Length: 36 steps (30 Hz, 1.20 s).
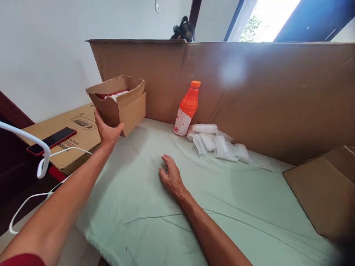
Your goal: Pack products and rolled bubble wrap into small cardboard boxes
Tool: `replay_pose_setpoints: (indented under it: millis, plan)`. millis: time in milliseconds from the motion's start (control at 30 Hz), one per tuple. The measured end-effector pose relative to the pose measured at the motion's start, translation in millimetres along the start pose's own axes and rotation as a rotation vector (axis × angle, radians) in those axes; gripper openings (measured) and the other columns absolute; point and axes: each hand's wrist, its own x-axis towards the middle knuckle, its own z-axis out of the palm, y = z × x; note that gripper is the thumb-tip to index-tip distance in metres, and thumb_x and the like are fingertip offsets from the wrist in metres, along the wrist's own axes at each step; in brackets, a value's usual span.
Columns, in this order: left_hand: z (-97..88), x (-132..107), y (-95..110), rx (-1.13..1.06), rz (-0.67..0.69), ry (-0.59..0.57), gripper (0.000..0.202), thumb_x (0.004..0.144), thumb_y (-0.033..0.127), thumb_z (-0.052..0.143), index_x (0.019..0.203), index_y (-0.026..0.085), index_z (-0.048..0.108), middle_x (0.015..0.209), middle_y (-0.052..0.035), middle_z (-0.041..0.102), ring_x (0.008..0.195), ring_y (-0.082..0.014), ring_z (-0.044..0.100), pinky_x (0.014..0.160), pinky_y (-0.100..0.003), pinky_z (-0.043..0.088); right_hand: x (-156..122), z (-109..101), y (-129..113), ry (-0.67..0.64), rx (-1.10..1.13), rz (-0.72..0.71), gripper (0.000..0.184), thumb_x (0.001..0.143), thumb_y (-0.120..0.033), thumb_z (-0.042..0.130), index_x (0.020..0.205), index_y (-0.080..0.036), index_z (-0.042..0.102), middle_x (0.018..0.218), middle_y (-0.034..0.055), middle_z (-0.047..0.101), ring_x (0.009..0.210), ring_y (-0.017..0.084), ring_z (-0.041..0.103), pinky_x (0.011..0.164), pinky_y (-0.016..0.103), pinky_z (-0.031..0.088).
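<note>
With my left hand (pixel 107 129) I grip the lower near corner of a small open cardboard box (pixel 131 112), thumb along its side. The box is tilted and looks lifted off the surface. Something red and white shows inside it, too covered to name. My right hand (pixel 172 177) rests on or just over the pale green cloth (pixel 144 184), thumb and fingers apart, holding nothing. Beyond it an orange bottle (pixel 187 109) with a white label leans against the cardboard wall. Beside the bottle lie several pieces of bubble wrap (pixel 226 147).
A tall cardboard wall (pixel 263 96) runs along the back. At right stands another cardboard box (pixel 321 188). A phone (pixel 52 141) lies on a flat printed carton (pixel 80 118) at left, near white cables (pixel 24 133). A person's head (pixel 184 30) shows behind the wall.
</note>
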Motion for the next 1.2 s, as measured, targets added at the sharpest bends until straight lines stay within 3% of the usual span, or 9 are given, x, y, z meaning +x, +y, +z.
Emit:
replay_pose_setpoints:
  millis: [100, 267, 467, 600, 767, 900, 1000, 1100, 1200]
  plan:
    - [18.2, 31, -26, 0.099, -0.038, 0.038, 0.115, 0.059, 0.017, 0.079, 0.155, 0.009, 0.016, 0.160, -0.0214, 0.031, 0.150, -0.0312, 0.030, 0.126, -0.045, 0.023, -2, -5, 0, -0.005, -0.081, -0.045, 0.045, 0.078, -0.018, 0.058, 0.122, -0.020, 0.066, 0.137, 0.0144, 0.063, 0.131, 0.027, 0.057, 0.115, 0.049, 0.044]
    - [36.8, 49, -55, 0.150, -0.105, 0.028, 0.110, 0.067, 0.021, 0.076, 0.154, 0.001, 0.013, 0.160, -0.0217, 0.028, 0.150, -0.0315, 0.028, 0.125, -0.044, 0.023, 0, -9, -3, -0.019, -0.085, -0.038, 0.039, 0.080, -0.016, 0.057, 0.117, -0.021, 0.069, 0.134, 0.0118, 0.066, 0.127, 0.025, 0.060, 0.112, 0.044, 0.047]
    - [51.3, 70, -67, 0.147, -0.180, -0.037, 0.106, 0.070, 0.019, 0.076, 0.155, 0.006, 0.013, 0.160, -0.0206, 0.028, 0.150, -0.0327, 0.027, 0.126, -0.049, 0.024, 0, -11, -9, -0.039, -0.057, 0.011, 0.034, 0.083, -0.016, 0.056, 0.113, -0.023, 0.069, 0.134, 0.0111, 0.065, 0.127, 0.027, 0.060, 0.111, 0.048, 0.047]
    - [49.4, 62, -66, 0.193, -0.234, -0.094, 0.094, 0.075, 0.015, 0.071, 0.152, 0.005, 0.018, 0.159, -0.0243, 0.029, 0.151, -0.0352, 0.026, 0.125, -0.053, 0.021, 0, -13, -9, -0.039, -0.041, 0.004, 0.034, 0.083, -0.015, 0.056, 0.113, -0.025, 0.069, 0.133, 0.0091, 0.065, 0.126, 0.025, 0.060, 0.110, 0.045, 0.048]
    - [48.2, -15, -42, 0.190, -0.221, -0.232, 0.084, 0.082, 0.028, 0.064, 0.148, -0.003, 0.023, 0.157, -0.0314, 0.029, 0.152, -0.0369, 0.025, 0.124, -0.050, 0.021, 6, -11, -9, -0.091, -0.188, -0.022, 0.036, 0.084, -0.012, 0.051, 0.116, -0.021, 0.066, 0.134, 0.0119, 0.065, 0.125, 0.025, 0.060, 0.110, 0.046, 0.047]
    - [46.3, -113, -2, 0.100, -0.156, -0.539, 0.079, 0.078, 0.037, 0.065, 0.144, 0.003, 0.040, 0.145, -0.0274, 0.050, 0.139, -0.0381, 0.047, 0.117, -0.051, 0.036, 6, 0, -24, -0.177, -0.374, -0.060, 0.035, 0.084, -0.007, 0.050, 0.114, -0.015, 0.067, 0.129, 0.0153, 0.067, 0.122, 0.025, 0.060, 0.109, 0.044, 0.046]
    - [33.7, -167, 24, 0.045, -0.086, -0.716, 0.070, 0.085, 0.048, 0.050, 0.143, 0.010, 0.046, 0.142, -0.0220, 0.057, 0.135, -0.0351, 0.053, 0.117, -0.052, 0.037, -4, 3, -36, -0.260, -0.465, -0.114, 0.029, 0.084, -0.012, 0.059, 0.111, -0.014, 0.069, 0.123, 0.0135, 0.070, 0.120, 0.024, 0.060, 0.107, 0.040, 0.046]
    - [19.0, -197, 42, 0.019, 0.005, -0.833, 0.057, 0.087, 0.049, 0.038, 0.128, 0.016, 0.061, 0.138, -0.0171, 0.062, 0.136, -0.0342, 0.052, 0.119, -0.053, 0.032, -40, -9, -52, -0.324, -0.599, -0.225, 0.031, 0.088, -0.026, 0.063, 0.116, -0.012, 0.067, 0.128, 0.0160, 0.067, 0.128, 0.027, 0.053, 0.109, 0.043, 0.042]
    - [4.5, -226, 57, 0.103, 0.171, -0.926, 0.056, 0.090, 0.048, 0.034, 0.122, 0.016, 0.068, 0.140, -0.0183, 0.061, 0.141, -0.0362, 0.047, 0.120, -0.058, 0.027, -105, -39, -73, -0.384, -0.756, -0.388, 0.042, 0.094, -0.043, 0.058, 0.122, -0.012, 0.063, 0.132, 0.0159, 0.064, 0.131, 0.030, 0.048, 0.110, 0.046, 0.039]
